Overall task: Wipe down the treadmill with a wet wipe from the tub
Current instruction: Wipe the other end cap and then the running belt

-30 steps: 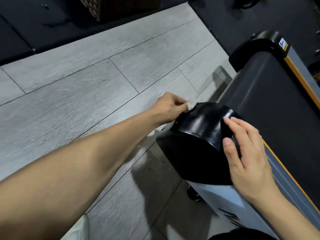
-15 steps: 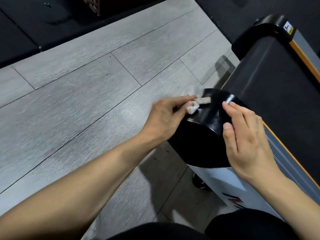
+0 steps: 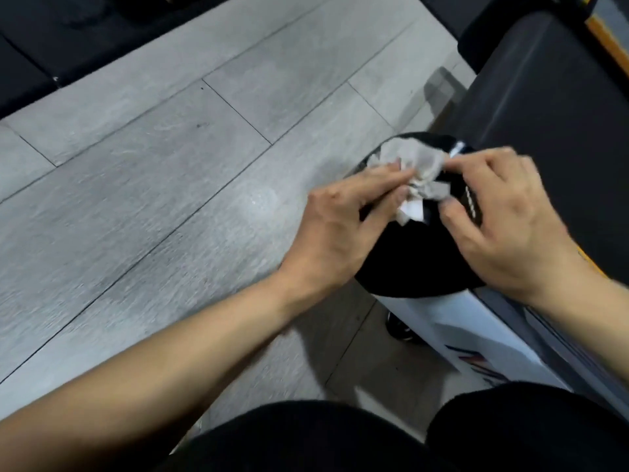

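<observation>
Head view: left hand (image 3: 335, 229) and right hand (image 3: 507, 226) both pinch a crumpled wet wipe (image 3: 417, 168) (greyish) over the treadmill's black end cap (image 3: 413, 264).

Pale grey floor planks (image 3: 163, 185) with thin dark seams fill most of the view. Black matting (image 3: 61, 39) borders the planks along their far edge, and a person's dark-clothed knees (image 3: 306, 437) overlap their near edge.

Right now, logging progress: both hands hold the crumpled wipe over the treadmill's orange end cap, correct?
Not quite: the end cap is black, not orange, as the head view shows. Both the left hand and right hand do hold the crumpled wipe over it.
</observation>
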Action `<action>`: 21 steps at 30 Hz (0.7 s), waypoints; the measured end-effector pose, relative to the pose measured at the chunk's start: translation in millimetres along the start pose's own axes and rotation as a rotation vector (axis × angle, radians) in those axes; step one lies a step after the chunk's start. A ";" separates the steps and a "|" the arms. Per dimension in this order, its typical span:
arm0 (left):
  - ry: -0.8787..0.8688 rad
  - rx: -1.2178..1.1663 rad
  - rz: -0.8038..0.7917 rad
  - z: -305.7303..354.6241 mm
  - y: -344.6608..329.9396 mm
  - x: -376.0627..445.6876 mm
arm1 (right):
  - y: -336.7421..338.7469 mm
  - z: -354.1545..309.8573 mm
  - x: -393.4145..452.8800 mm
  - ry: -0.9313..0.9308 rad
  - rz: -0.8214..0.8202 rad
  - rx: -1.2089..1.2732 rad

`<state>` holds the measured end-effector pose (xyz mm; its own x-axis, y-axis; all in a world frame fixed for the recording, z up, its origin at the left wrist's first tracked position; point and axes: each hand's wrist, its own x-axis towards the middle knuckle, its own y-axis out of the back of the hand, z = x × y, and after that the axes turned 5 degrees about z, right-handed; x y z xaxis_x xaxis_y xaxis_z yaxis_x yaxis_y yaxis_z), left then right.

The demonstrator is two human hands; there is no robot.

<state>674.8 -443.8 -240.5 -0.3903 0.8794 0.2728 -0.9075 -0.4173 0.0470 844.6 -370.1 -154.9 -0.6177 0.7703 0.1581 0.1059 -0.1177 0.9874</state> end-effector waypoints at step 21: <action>0.782 0.152 0.525 24.7 -58.6 -33.3 | -5.9 68.3 24.4 0.385 -0.047 0.284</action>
<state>744.8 -454.3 -228.6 -0.7850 0.4525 -0.4230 -0.5787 -0.7793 0.2404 882.1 -307.8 -157.5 -0.8652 0.4760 0.1578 0.2460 0.1287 0.9607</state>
